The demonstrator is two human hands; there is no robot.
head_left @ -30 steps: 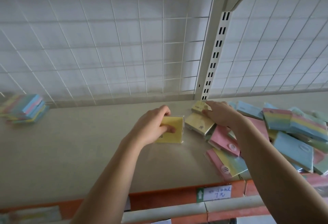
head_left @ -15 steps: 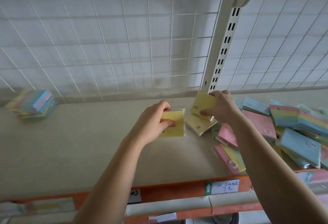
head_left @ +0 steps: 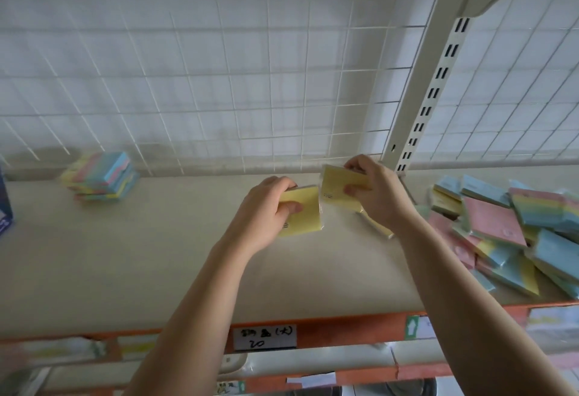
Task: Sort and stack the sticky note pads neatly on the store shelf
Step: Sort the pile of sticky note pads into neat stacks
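Yellow twice over: the left hand [head_left: 266, 210] grips 1 wrapped pad [head_left: 302, 217], thumb on its face and fingers curled behind, while the right hand [head_left: 376, 195] pinches a 2nd pad [head_left: 340, 187] by its far edge, tilted. The 2 sit corner to corner over the shelf [head_left: 156, 254] (whether they touch I cannot tell). A 3rd yellow pad [head_left: 379, 228] lies on the shelf under the right wrist. To the right sprawls a loose pile [head_left: 517, 223] of pink, blue and rainbow pads; far left, near the wire grid [head_left: 219, 82], sits a squared stack [head_left: 101, 181] of rainbow ones. Along the front runs an orange rail [head_left: 344, 325] with a handwritten label [head_left: 264, 337].
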